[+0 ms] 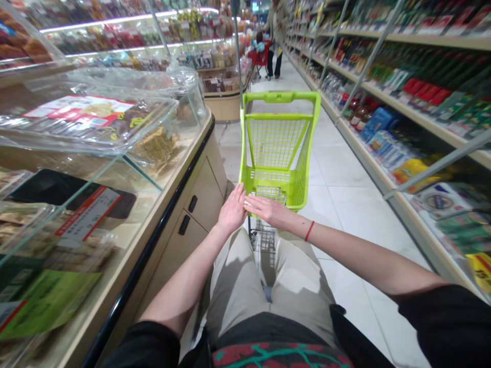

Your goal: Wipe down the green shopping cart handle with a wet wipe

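Note:
Directly ahead stands a lime-green plastic shopping cart (pixel 279 116) with grid walls; no goods show in its basket. My left hand (pixel 232 207) is at the cart's near left corner, fingers stretched forward. My right hand (pixel 270 210) reaches across from the right, its fingers extended flat and their tips meeting the left hand. A red string bracelet (pixel 310 231) circles the right wrist. Both hands overlap the near edge of the cart in view; whether they touch it I cannot tell.
On the left runs a glass-topped display counter (pixel 153 179) with packaged foods and a black edge rail. Stocked shelves (pixel 414 97) line the right side. Farther up the tiled aisle (pixel 322 158), a person (pixel 276 30) stands by a red cart (pixel 261 55).

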`<move>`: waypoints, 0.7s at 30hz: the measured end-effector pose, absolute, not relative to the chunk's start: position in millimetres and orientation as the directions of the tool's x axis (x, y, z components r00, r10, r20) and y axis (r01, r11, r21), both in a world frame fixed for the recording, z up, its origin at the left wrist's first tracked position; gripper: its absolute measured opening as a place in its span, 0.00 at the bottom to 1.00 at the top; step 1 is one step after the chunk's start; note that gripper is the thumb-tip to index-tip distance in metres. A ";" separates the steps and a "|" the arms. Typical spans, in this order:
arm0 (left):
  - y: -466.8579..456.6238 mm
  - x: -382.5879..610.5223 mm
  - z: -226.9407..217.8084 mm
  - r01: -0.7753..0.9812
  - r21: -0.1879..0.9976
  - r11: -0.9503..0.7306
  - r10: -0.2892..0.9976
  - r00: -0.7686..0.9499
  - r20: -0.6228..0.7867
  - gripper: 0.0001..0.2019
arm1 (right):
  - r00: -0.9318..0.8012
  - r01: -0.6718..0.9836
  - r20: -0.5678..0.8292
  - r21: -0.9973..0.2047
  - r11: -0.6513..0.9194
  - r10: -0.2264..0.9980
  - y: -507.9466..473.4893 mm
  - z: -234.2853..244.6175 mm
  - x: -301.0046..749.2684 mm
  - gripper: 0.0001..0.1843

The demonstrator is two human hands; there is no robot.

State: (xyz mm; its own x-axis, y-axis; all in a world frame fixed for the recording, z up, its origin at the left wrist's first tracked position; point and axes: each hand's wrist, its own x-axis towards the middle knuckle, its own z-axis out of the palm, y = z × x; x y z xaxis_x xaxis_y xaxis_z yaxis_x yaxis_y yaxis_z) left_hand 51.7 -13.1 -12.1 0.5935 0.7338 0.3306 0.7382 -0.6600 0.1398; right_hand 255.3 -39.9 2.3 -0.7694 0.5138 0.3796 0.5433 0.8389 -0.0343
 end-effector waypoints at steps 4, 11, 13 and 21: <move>-13.8 50.5 -9.9 0.736 0.136 -0.663 0.732 0.598 0.327 0.33 | -0.790 0.544 0.310 -0.044 0.838 0.529 -55.0 4.1 300.4 0.31; -16.1 55.2 -7.3 0.754 0.135 -0.643 0.751 0.585 0.305 0.31 | -0.748 0.646 0.209 0.010 0.763 0.630 -96.9 25.3 394.0 0.36; -16.5 56.4 -8.1 0.755 0.140 -0.641 0.753 0.582 0.306 0.31 | -0.746 0.647 0.218 0.016 0.762 0.629 -96.5 24.2 392.3 0.35; -13.8 54.9 -12.6 0.726 0.150 -0.671 0.726 0.603 0.329 0.32 | -0.789 0.559 0.312 0.009 0.829 0.529 -48.8 5.0 286.0 0.25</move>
